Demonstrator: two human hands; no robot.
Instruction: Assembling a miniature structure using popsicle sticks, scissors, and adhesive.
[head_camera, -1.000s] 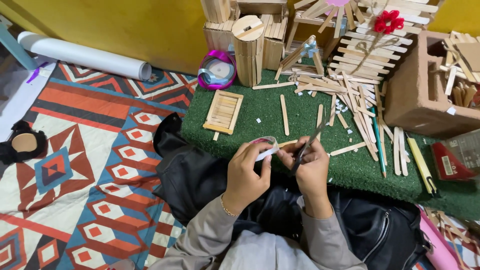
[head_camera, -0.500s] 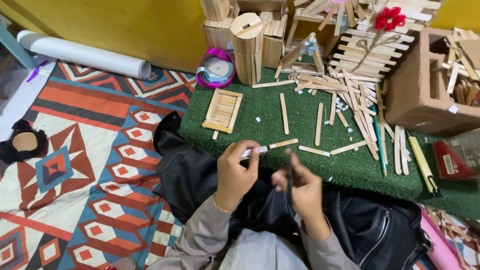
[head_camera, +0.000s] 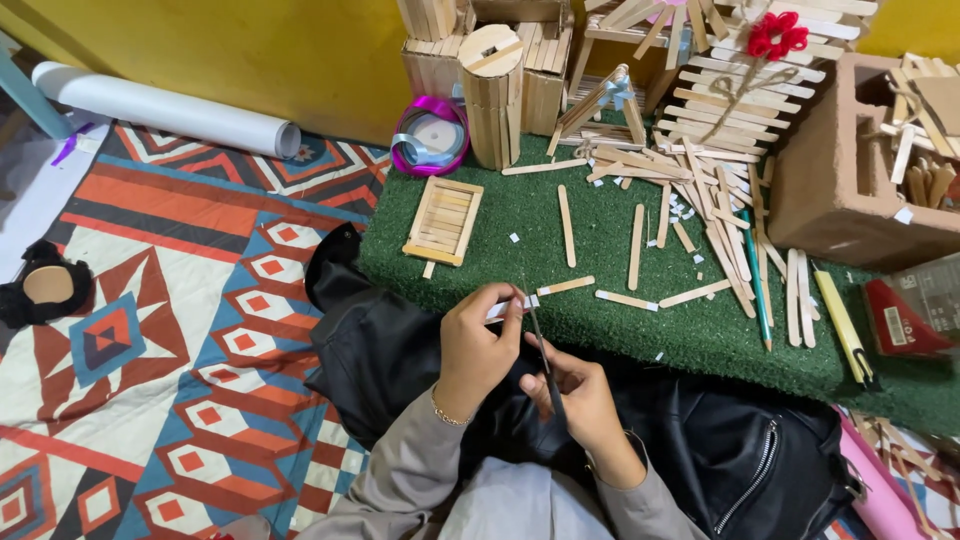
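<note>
Seated over a black leather jacket (head_camera: 400, 350), a person worked at the edge of a green artificial-turf mat (head_camera: 600, 320) strewn with wooden craft sticks (head_camera: 720, 240). The left hand (head_camera: 478, 352) was curled closed, pinching a small white strip of tape (head_camera: 505, 307) between thumb and fingertips just above the mat's near edge. The right hand (head_camera: 580, 400), touching the left, gripped a pair of dark scissors (head_camera: 543, 360) whose thin blades pointed up toward the strip. A small stick frame (head_camera: 444, 220) lay on the mat beyond, near a spool of purple ribbon (head_camera: 430, 135).
</note>
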